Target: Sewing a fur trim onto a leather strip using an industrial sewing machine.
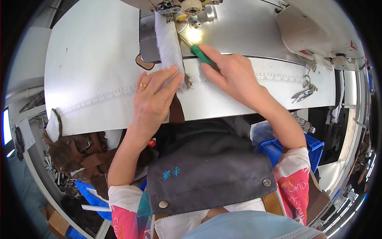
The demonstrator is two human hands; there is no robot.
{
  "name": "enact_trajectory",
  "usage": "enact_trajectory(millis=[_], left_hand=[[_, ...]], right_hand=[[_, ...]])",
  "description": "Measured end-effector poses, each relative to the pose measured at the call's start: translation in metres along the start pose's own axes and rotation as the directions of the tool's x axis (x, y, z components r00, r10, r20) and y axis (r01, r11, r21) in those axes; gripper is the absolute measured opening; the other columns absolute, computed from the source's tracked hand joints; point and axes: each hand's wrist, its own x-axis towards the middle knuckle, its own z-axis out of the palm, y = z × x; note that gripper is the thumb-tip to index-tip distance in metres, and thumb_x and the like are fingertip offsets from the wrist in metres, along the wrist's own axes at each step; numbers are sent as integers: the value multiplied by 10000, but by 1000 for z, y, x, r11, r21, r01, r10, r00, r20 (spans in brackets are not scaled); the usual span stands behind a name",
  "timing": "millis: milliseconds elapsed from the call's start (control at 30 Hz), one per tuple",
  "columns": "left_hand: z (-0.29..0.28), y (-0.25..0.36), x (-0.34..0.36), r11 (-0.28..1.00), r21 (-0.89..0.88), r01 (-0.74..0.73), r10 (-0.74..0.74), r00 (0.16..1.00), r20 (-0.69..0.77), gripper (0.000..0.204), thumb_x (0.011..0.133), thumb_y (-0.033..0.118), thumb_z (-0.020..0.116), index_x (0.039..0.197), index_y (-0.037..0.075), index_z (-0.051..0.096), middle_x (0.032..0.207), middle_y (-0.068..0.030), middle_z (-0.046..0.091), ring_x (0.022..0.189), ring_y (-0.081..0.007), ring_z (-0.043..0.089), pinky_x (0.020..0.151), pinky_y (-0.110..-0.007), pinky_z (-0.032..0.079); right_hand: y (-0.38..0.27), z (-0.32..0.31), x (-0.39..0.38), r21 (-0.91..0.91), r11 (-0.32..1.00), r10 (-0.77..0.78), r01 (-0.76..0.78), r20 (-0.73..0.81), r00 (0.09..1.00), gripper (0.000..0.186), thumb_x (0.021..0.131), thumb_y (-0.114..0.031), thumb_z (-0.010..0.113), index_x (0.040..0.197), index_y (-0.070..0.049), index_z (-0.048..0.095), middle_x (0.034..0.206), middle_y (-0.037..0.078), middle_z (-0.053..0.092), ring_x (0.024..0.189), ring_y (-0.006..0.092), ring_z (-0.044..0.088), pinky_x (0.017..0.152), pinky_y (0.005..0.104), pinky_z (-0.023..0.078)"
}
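A white fuzzy strip with dark fur along its right edge runs from under the sewing machine's needle area toward me. Stretched flat over its near end, my left hand presses it to the table, a ring on one finger. My right hand is closed around the green handle of a thin-shafted tool, perhaps an awl. Its metal shaft points at the strip's right edge, just short of the needle; whether the tip touches is too small to tell. Brown fabric shows beneath the strip at the table's front edge.
A printed ruler crosses the white table. Small thread snips lie at its right. The machine's body stands at the far right. Brown fur and fabric pieces are heaped at lower left, near blue bins.
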Motion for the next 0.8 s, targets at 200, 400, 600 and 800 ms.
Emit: enact_trajectory(millis=[200, 400, 600, 800], left_hand=[[-5, -1, 2, 1000, 1, 4, -4, 1000, 14, 268, 769, 59, 670, 1034, 104, 676, 1119, -1, 607, 984, -202, 593, 923, -465, 412], [-4, -2, 0, 1000, -14, 8, -8, 1000, 13, 287, 741, 50, 679, 1024, 99, 676, 1117, -2, 604, 985, -195, 585, 931, -459, 407], [-4, -2, 2, 1000, -31, 4, -4, 1000, 9, 293, 729, 45, 685, 1017, 97, 675, 1118, 0, 602, 976, -192, 586, 931, -458, 407], [-6, -2, 0, 1000, -21, 15, -14, 1000, 20, 307, 716, 40, 687, 1016, 102, 675, 1122, 3, 602, 980, -184, 585, 933, -460, 406]], right_hand=[[5, -16, -12, -73, 956, -266, 283, 185, 946, 435, 801, -139, 626, 1230, -89, 572, 596, 104, 556, 493, 291, 481, 536, 386, 411], [23, -35, -25, 71, 996, -61, 56, 67, 996, 422, 830, -97, 611, 1247, -65, 552, 699, 129, 610, 610, 283, 571, 604, 381, 460], [1, -5, 25, -128, 979, -165, 157, -48, 985, 381, 833, -125, 612, 1204, -62, 549, 694, 125, 616, 568, 313, 580, 519, 401, 444], [13, -5, 22, -199, 963, -177, 183, 45, 983, 390, 829, -123, 612, 1211, -61, 563, 702, 119, 619, 570, 313, 570, 529, 399, 448]])
